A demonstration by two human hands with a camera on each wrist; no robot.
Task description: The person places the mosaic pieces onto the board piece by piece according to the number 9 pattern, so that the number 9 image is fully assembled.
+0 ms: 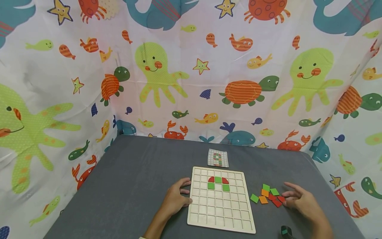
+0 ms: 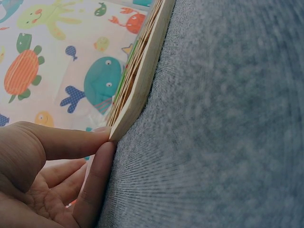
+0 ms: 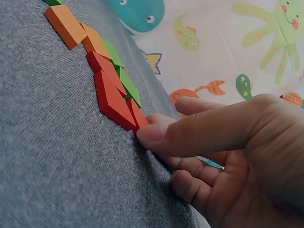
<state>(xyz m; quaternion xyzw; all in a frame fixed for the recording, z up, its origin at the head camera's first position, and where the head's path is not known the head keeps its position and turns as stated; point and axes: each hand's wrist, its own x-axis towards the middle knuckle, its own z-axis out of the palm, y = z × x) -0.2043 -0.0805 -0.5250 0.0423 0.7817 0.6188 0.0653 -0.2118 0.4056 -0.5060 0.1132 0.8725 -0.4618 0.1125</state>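
A pale wooden grid board (image 1: 219, 212) lies on the grey cloth. Near its top sit two red rounded-corner tiles with a green square tile (image 1: 218, 180) between them, and a green square below each red one. My left hand (image 1: 174, 197) pinches the board's left edge, thumb and finger meeting at the rim in the left wrist view. On the right, my right hand (image 1: 304, 202) has its thumb and fingertips on a red tile (image 3: 138, 114) at the end of a loose cluster. Other red tiles (image 3: 113, 102), orange tiles (image 1: 263, 199) and green tiles (image 1: 254, 198) lie beside it.
A small card (image 1: 218, 158) printed with a coloured grid pattern lies behind the board. A dark object (image 1: 286, 231) shows at the front edge near my right wrist. A curtain (image 1: 191, 76) with sea animals hangs around the grey table (image 1: 134, 186).
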